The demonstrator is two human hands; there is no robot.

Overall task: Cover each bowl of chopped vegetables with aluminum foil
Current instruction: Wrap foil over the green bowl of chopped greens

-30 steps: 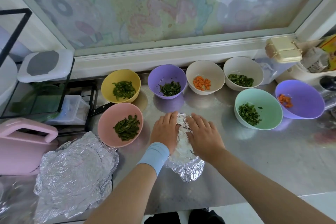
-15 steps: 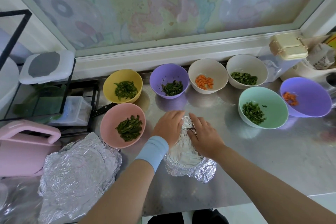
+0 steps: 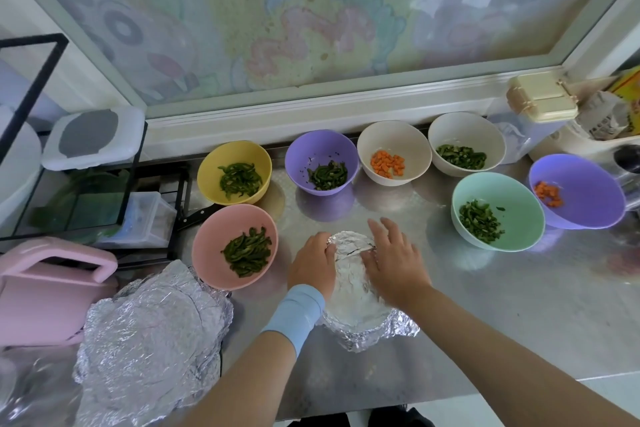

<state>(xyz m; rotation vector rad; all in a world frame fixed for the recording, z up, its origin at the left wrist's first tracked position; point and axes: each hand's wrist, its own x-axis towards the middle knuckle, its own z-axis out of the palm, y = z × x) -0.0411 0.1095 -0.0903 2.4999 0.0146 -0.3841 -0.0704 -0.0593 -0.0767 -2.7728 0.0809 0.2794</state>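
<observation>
Fingers (image 3: 382,230) of right hand (image 3: 394,265) spread and nearly straight, laid flat on top of round bowl wrapped in crinkled silver aluminium foil (image 3: 351,291), gripping nothing. Fingers of left hand (image 3: 311,265) held together, only slightly bent, pressed against left edge of same foil and not closed round anything. Light blue wristband (image 3: 298,314) on left wrist. Wrapped bowl standing on shiny steel desk (image 3: 502,315) near front edge, foil bunched and flared round near side, contents hidden. Uncovered round it: pink plastic bowl (image 3: 207,253) of dark green strips just left of left hand; yellow plastic bowl (image 3: 211,177) of green strips behind that; small purple bowl (image 3: 301,156) of green pieces further right; cream bowl (image 3: 391,139) of orange carrot dice beside it; second cream bowl (image 3: 464,130) of chopped greens next along; mint-green bowl (image 3: 512,198) of chopped greens right of right hand; large purple bowl (image 3: 588,194) with a few carrot pieces at far right. At front left, second round shape under crumpled foil (image 3: 149,340), close against pink bowl's near rim, touching or not impossible to tell. Pink plastic jug (image 3: 45,291) with handle at far left. Black knife handle (image 3: 197,215) poking in between yellow and pink bowls.
</observation>
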